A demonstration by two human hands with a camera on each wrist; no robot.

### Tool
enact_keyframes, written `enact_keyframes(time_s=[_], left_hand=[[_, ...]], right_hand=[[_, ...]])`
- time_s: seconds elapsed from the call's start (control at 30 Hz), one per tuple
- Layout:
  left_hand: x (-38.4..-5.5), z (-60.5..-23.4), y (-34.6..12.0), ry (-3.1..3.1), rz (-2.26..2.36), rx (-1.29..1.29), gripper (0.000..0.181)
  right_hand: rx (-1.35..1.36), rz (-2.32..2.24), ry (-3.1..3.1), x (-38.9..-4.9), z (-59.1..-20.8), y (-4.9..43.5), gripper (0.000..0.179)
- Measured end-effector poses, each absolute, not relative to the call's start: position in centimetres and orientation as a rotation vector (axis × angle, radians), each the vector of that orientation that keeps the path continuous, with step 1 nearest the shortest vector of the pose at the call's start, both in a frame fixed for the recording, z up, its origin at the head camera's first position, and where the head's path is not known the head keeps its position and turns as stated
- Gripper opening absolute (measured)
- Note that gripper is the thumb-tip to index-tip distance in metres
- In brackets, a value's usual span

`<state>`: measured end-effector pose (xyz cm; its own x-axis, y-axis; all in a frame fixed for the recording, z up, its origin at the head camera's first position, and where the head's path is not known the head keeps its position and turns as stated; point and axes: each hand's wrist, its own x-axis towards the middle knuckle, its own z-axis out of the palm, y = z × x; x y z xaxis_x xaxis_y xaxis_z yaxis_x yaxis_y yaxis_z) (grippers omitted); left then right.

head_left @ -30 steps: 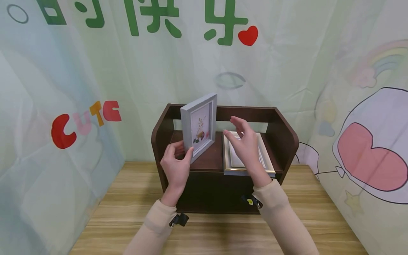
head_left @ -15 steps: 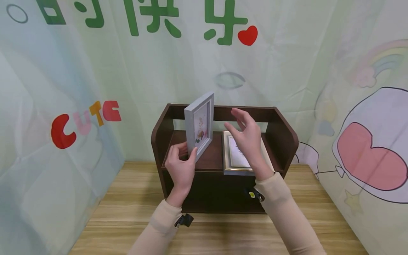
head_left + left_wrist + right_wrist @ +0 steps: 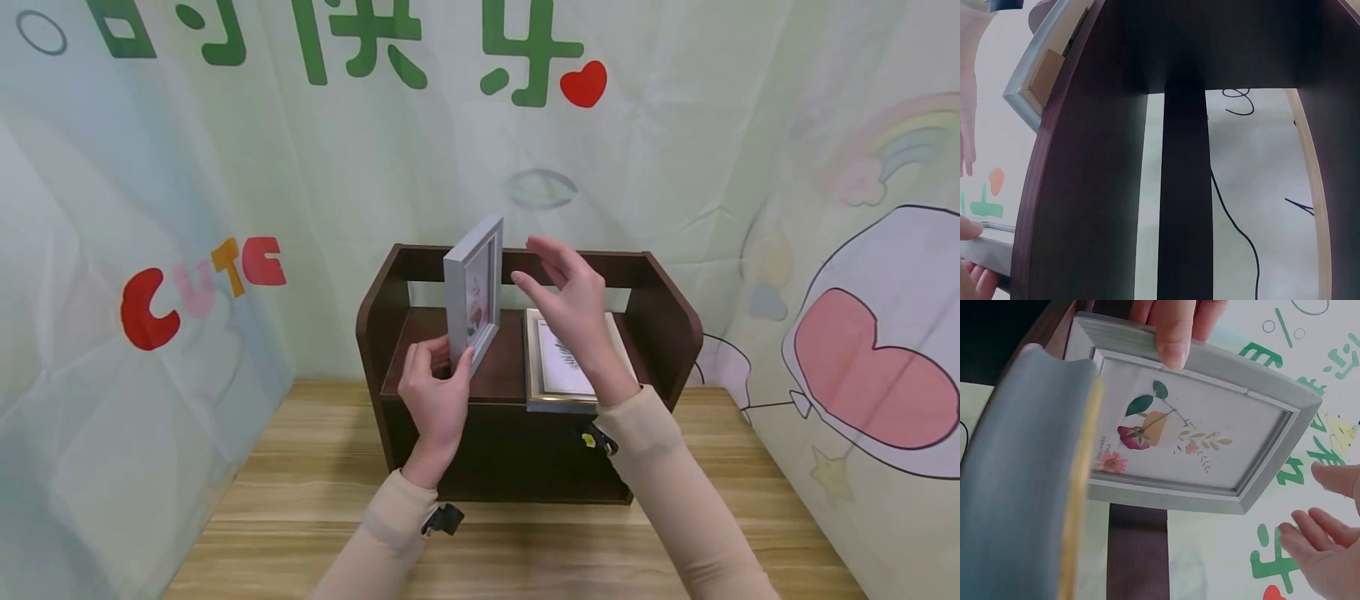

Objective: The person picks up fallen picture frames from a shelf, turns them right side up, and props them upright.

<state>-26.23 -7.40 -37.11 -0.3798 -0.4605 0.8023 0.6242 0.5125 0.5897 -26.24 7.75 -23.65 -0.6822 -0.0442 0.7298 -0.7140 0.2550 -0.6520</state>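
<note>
My left hand (image 3: 435, 404) grips a grey picture frame (image 3: 487, 287) by its lower near edge, thumb on the front, fingers behind. The frame stands upright over the left part of a dark brown shelf's top board (image 3: 420, 329), its picture facing right; whether its base touches the board I cannot tell. In the right wrist view the frame (image 3: 1279, 384) shows pressed flowers behind its front. To its right hovers my right hand (image 3: 577, 300), fingers loosely bent, thumb apart, holding nothing. Below that hand a gold-and-white picture frame (image 3: 551, 379) lies face up, partly hidden by my right arm.
The brown shelf (image 3: 678, 333) has raised side panels and a back rail, with an open compartment (image 3: 517, 450) below. It stands on a wood-grain table (image 3: 300, 467). Printed cloth (image 3: 337, 183) hangs behind and at both sides. Black cables (image 3: 1235, 225) show through the shelf's back gaps.
My left hand has shifted slightly right and turned the grey frame more edge-on to the head view. My right hand has risen a little, uncovering more of the flat frame.
</note>
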Motion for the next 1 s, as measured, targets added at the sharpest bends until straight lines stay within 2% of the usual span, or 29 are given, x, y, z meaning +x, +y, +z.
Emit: enact_keyframes(time_s=[1.0], left_hand=[[-26.4, -37.5, -6.0, -1.601, -1.181, -0.183, 0.033]], right_hand=[[1.06, 1.375, -2.076, -26.8, -21.3, 6.5, 0.048]])
